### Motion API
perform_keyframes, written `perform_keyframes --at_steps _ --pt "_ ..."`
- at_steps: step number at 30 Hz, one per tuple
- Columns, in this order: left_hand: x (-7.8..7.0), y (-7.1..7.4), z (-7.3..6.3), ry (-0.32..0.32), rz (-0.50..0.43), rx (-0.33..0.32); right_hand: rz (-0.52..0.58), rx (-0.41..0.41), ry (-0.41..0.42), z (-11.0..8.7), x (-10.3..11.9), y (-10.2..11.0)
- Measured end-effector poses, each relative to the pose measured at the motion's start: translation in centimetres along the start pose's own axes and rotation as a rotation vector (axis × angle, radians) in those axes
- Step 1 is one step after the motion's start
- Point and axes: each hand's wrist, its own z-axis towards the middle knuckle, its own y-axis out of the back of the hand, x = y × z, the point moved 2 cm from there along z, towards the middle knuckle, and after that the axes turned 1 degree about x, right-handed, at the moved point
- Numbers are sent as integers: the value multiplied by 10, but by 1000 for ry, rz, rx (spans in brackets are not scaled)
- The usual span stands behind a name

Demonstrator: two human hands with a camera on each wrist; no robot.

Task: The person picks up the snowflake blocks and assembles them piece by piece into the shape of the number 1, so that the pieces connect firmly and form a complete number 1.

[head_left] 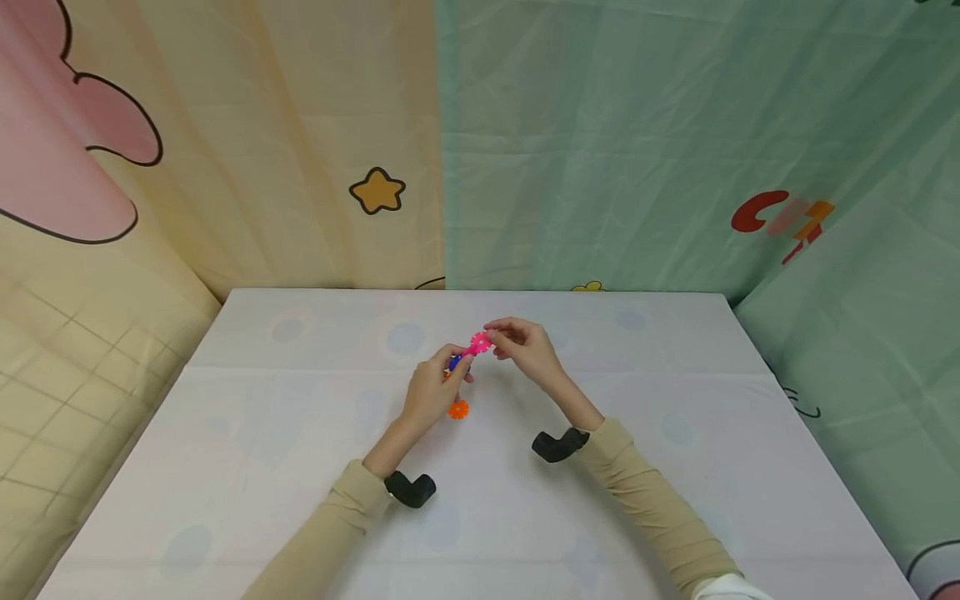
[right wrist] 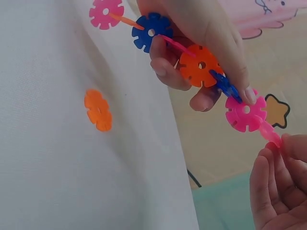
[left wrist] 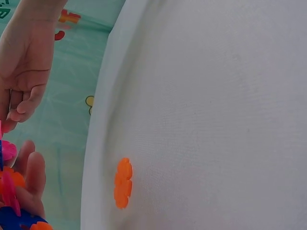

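Note:
A chain of notched interlocking plastic discs, pink, blue and orange, shows best in the right wrist view, with a blue disc [right wrist: 151, 32] and an orange disc [right wrist: 201, 65] along it. My left hand [head_left: 432, 389] grips this chain around its middle, with the thumb reaching a pink disc [right wrist: 245, 111]. At that end, my right hand [head_left: 529, 352] pinches a pink disc [right wrist: 269, 131], seen edge-on and joined at the pink one. Below the left hand, a loose orange disc [head_left: 459, 410] lies on the table.
The white table [head_left: 637, 517] carries pale spots and ends at a patterned curtain [head_left: 585, 150] behind it. Black wrist-worn pieces [head_left: 410, 490] stick out from both sleeves.

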Motion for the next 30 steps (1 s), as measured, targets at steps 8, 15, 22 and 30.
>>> perform_keyframes --at_steps 8,15,22,30 --pt "2 1 0 -22 60 -3 2 4 -11 -1 1 -1" --pt "2 1 -1 -50 142 -20 -11 11 13 -2 -1 0" --pt "2 3 -1 -96 221 -46 -20 8 31 -2 -4 1" --pt "2 2 -1 -112 237 -48 -9 3 39 -2 -3 0"
